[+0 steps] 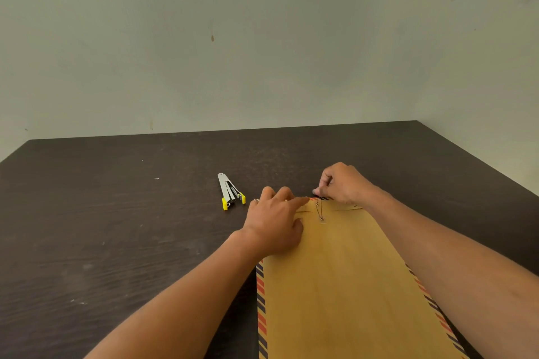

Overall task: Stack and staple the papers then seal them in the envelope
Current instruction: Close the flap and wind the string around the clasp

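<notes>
A large brown envelope with red and blue striped edges lies flat on the dark table, its flap end away from me. My left hand rests palm down on the envelope's far left corner, index finger pointing along the folded flap. My right hand pinches the thin closure string at the flap's far edge; the string runs down to a round button. No papers are visible; I cannot tell whether they are inside. A silver stapler with yellow ends lies left of the hands.
A pale wall stands behind the table's far edge, and another wall closes the right side. A small loose staple lies on the table at the far left. Bare tabletop stretches to the left of the envelope.
</notes>
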